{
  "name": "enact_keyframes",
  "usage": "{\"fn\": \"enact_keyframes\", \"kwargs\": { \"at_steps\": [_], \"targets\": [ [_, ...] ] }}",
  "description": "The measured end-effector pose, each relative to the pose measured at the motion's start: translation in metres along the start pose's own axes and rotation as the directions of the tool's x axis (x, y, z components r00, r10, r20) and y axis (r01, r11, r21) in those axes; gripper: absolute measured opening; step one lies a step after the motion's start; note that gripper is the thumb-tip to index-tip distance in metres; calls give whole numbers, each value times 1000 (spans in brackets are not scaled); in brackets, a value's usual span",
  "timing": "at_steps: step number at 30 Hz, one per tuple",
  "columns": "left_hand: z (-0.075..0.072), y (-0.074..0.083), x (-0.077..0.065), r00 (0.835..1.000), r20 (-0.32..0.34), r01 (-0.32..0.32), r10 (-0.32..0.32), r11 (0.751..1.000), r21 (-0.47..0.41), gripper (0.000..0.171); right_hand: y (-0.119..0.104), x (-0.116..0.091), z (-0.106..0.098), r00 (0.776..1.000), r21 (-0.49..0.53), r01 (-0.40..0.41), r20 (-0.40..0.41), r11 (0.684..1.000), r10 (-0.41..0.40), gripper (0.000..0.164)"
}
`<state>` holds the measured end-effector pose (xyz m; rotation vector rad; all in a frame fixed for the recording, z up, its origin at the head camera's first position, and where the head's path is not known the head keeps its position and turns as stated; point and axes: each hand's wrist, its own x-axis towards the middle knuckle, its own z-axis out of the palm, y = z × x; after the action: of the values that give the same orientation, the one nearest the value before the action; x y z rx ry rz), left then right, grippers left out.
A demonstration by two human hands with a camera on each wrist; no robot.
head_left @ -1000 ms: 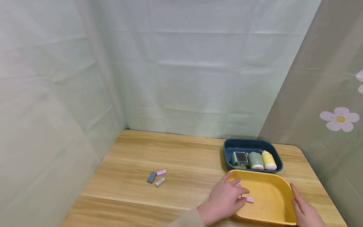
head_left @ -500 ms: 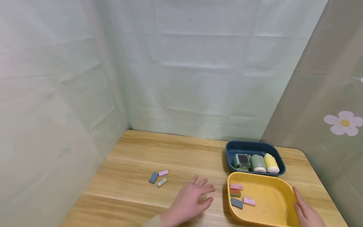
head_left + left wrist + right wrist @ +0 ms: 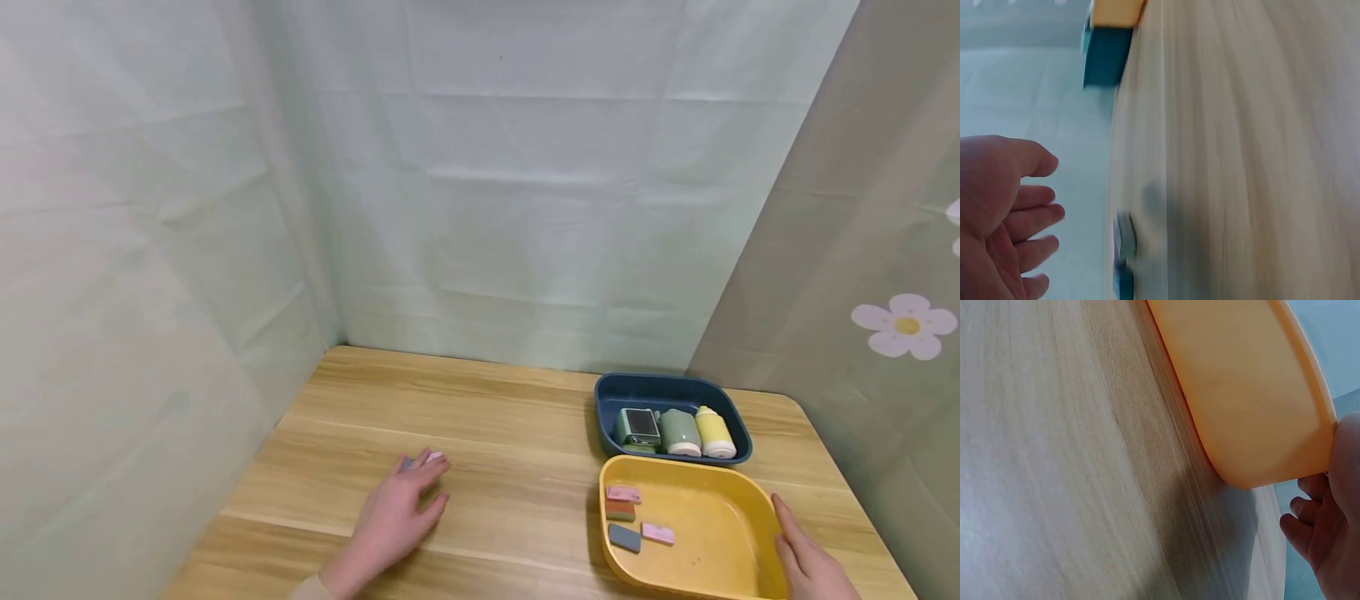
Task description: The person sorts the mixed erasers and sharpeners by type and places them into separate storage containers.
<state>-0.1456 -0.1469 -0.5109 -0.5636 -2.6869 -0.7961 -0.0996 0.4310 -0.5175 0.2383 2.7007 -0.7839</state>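
In the head view my left hand (image 3: 397, 508) reaches over several small blocks on the wooden table, fingers relaxed and thumb apart. Parts of a blue-grey block (image 3: 407, 464) and a pink block (image 3: 433, 457) show past its fingertips. The left wrist view has a pale grey block (image 3: 1125, 235) beside a dark blue one, with the loosely bent fingers away from both. My right hand (image 3: 813, 554) rests its extended fingers against the right side of a yellow tray (image 3: 738, 525). In that tray lie two pink blocks (image 3: 657, 533), an orange-and-green block (image 3: 620, 511) and a blue-grey block (image 3: 625, 538).
Behind the yellow tray stands a dark blue tray (image 3: 660, 387). It holds a green item with a dark screen (image 3: 641, 423), a green rounded container (image 3: 680, 433) and a yellow bottle (image 3: 715, 432). Cloth hangings (image 3: 525, 250) border the table (image 3: 517, 500) at the back and sides.
My left hand has left the yellow tray and moved left across the table to the loose blocks. The blocks in the tray came into sight. My right hand has stayed at the tray's side.
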Motion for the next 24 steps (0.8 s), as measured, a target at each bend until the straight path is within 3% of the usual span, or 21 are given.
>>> {"fn": "enact_keyframes", "kwargs": {
  "at_steps": [5, 11, 24],
  "targets": [
    [-10, -19, -2, 993, 7, 118, -118, 993, 13, 42, 1, 0, 1, 1000, -9, 3, -1, 1000, -3, 67],
    [-13, -28, -2, 989, 27, 145, -147, 987, 65, 40, 3, 1, 1, 1000, 14, -16, 10, 1000, 16, 69],
    [-10, -34, -6, 998, 13, 55, -57, 988, 144, 39, 0, 0, 1, 1000, -6, -12, 2, 1000, 12, 69]
  ]
}}
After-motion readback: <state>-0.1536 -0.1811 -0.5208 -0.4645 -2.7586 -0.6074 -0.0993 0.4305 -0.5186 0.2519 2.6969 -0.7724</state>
